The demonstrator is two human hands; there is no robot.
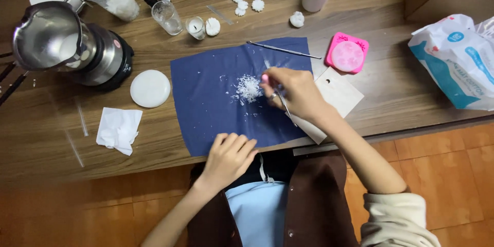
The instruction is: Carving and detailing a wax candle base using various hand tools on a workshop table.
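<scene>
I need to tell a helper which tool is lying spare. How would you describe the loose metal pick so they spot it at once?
Find the dark blue cloth on the wooden table. The thin metal pick lies across its top right corner, untouched, unlike the tool held in the right hand.

Left hand (pixel 229 157) and right hand (pixel 296 92): bare, forearms uncovered, pink-painted nail visible on one right fingertip. Cream sleeve (pixel 396 221) pushed up above the right elbow, bunched in soft folds. Dark brown open vest (pixel 319 200) over a pale blue top (pixel 257 211), with a thin white cord at the chest.
</scene>
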